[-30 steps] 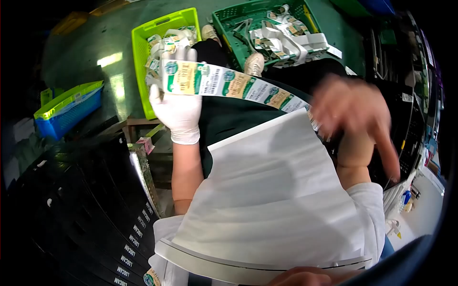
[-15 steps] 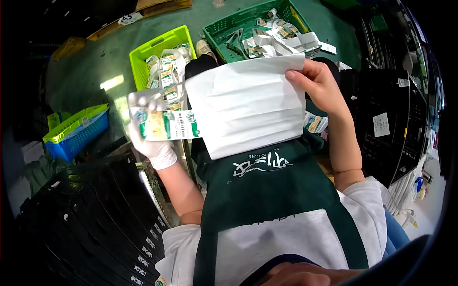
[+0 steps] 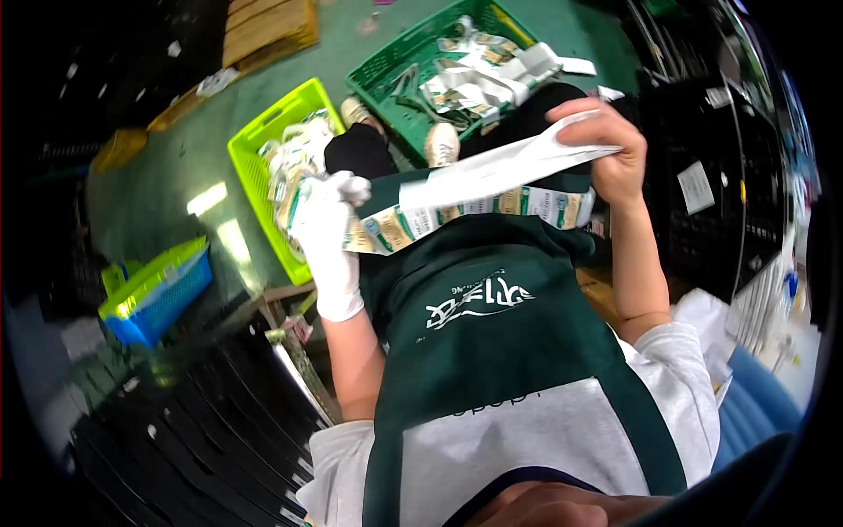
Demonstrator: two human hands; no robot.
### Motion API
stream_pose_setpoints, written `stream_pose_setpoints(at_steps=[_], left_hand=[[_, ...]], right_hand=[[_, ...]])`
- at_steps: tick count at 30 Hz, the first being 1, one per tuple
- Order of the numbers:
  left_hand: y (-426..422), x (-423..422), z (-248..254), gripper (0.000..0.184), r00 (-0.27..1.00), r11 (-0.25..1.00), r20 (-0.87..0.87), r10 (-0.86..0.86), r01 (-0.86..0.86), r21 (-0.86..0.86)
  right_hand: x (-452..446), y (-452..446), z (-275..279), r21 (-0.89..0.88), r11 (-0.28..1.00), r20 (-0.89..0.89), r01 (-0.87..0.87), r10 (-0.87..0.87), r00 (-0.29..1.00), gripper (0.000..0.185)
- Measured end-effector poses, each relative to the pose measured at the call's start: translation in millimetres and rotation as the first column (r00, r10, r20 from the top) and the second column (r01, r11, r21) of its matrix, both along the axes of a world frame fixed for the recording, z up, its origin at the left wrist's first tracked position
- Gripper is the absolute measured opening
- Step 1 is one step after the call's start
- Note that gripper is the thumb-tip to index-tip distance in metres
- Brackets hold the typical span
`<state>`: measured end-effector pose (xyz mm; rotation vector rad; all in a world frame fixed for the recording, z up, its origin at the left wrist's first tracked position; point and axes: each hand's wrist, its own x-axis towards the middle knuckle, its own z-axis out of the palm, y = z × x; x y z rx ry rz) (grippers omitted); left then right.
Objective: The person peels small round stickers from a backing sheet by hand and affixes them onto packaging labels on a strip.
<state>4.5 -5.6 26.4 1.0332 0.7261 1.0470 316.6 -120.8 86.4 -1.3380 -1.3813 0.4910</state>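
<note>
My left hand (image 3: pixel 329 233), in a white glove, is closed at the left end of a strip of printed packets (image 3: pixel 483 207). The strip has green, white and tan panels and stretches across my lap towards the right. Just above it lies a white paper sheet (image 3: pixel 500 172), seen nearly edge-on as a narrow band. My bare right hand (image 3: pixel 608 147) grips the sheet's right end, its fingers curled over the top. Part of the strip is covered by the sheet.
A lime-green crate (image 3: pixel 256 180) with printed packets stands at the left. Behind my feet, a dark green crate (image 3: pixel 373 83) holds more strips. A blue basket (image 3: pixel 171 303), black crates (image 3: pixel 202 430), more black crates (image 3: pixel 694 167) and a wooden pallet (image 3: pixel 268 31) surround me.
The white sheet has tipped from facing me broadly to a narrow band. My left hand has moved right, and the printed strip now shows along the sheet's lower edge.
</note>
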Motion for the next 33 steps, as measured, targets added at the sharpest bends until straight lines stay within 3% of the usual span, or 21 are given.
stream_pose_setpoints(at_steps=[1, 3, 5, 7, 8, 9, 11, 12, 13, 14, 15, 18, 20, 21, 23, 25, 28, 31, 33], left_hand=[[7.5, -0.9, -2.7, 0.038, 0.996, 0.997, -0.089, 0.033, -0.04, -0.07], [17.9, 1.8, -3.2, 0.041, 0.99, 0.976, -0.064, 0.125, -0.134, -0.172], [31.2, -4.6, -7.4, 0.042, 0.902, 0.961, -0.423, 0.089, 0.034, 0.273], [49.1, -10.6, -14.7, 0.044, 0.99, 1.0, -0.138, 0.0, 0.004, 0.024], [50.4, -1.3, 1.5, 0.044, 0.985, 1.0, -0.172, 0.006, -0.01, -0.021], [51.6, 9.8, 17.5, 0.044, 0.979, 0.997, -0.205, 0.011, -0.025, -0.067], [61.1, 11.2, 17.7, 0.047, 0.993, 0.993, -0.068, -0.098, 0.093, -0.065], [66.2, 12.7, 20.3, 0.05, 0.971, 0.985, -0.207, -0.123, 0.145, 0.093], [80.4, -7.1, 10.2, 0.053, 0.881, 0.877, -0.445, -0.162, 0.335, 0.343], [92.1, -12.5, 4.8, 0.053, 0.826, 0.723, -0.555, -0.096, 0.441, 0.531], [91.1, -7.3, 2.9, 0.053, 0.832, 0.731, -0.536, -0.139, 0.452, 0.511], [73.9, 26.6, 13.7, 0.053, 0.888, 0.813, -0.383, -0.253, 0.41, 0.414], [69.7, 42.3, 20.1, 0.053, 0.901, 0.807, -0.342, -0.266, 0.402, 0.433], [68.7, 45.1, 22.1, 0.053, 0.91, 0.801, -0.322, -0.263, 0.392, 0.453], [69.2, 48.9, 27.7, 0.052, 0.923, 0.798, -0.291, -0.252, 0.368, 0.476], [70.0, 51.2, 32.9, 0.052, 0.941, 0.803, -0.257, -0.222, 0.326, 0.498], [72.7, 51.7, 39.5, 0.052, 0.961, 0.815, -0.207, -0.181, 0.265, 0.515], [76.0, 49.5, 49.6, 0.052, 0.982, 0.82, -0.143, -0.122, 0.18, 0.543], [79.1, 48.7, 58.2, 0.052, 0.992, 0.819, -0.091, -0.091, 0.127, 0.56]], right_hand=[[6.9, -15.8, 7.8, 0.094, 0.981, 0.044, 0.171, -0.176, 0.983, 0.031], [29.7, -58.3, 24.6, 0.364, 0.814, 0.05, 0.452, -0.501, 0.864, 0.033], [27.0, -104.8, 45.7, 0.425, 0.598, -0.124, 0.68, -0.705, 0.698, 0.029], [13.2, -157.1, 64.6, 0.205, 0.708, 0.207, 0.675, -0.706, 0.677, 0.03], [-3.2, -171.4, 69.6, -0.017, 0.716, 0.322, 0.697, -0.656, 0.682, 0.031], [-9.4, -195.1, 44.7, -0.19, 0.662, 0.43, 0.725, -0.607, 0.668, 0.032], [-42.5, -220.9, 22.3, -0.645, 0.282, 0.606, 0.711, -0.378, 0.7, 0.026], [-53.4, -243.7, -7.7, -0.801, 0.121, 0.537, 0.586, -0.284, 0.794, 0.027], [-69.7, -259.1, -11.6, -0.865, 0.019, 0.49, 0.502, -0.192, 0.851, 0.031], [-77.8, -265.9, -15.1, -0.876, -0.035, 0.477, 0.48, -0.2, 0.856, 0.036], [-89.6, -271.5, -12.5, -0.888, -0.081, 0.459, 0.453, -0.212, 0.863, 0.041], [-117.5, -268.3, 47.0, -0.864, -0.032, 0.468, 0.502, -0.415, 0.78, 0.048], [-125.3, -267.7, 93.6, -0.657, 0.487, 0.212, 0.576, -0.613, 0.761, 0.047], [-132.1, -265.5, 123.3, -0.589, 0.524, 0.174, 0.615, -0.661, 0.73, 0.046], [-143.4, -276.3, 153.8, -0.453, 0.384, 0.28, 0.805, -0.796, 0.537, 0.048], [-147.3, -301.5, 147.7, -0.071, 0.059, 0.819, 0.996, -0.566, 0.092, 0.047], [-148.7, -344.5, 104.8, 0.136, -0.273, 0.826, 0.952, -0.5, -0.261, 0.04], [-154.2, -349.1, 108.3, 0.023, -0.281, 0.81, 0.959, -0.557, -0.183, 0.037], [-152.8, -352.1, 107.5, 0.021, -0.215, 0.748, 0.976, -0.645, -0.158, 0.03]])
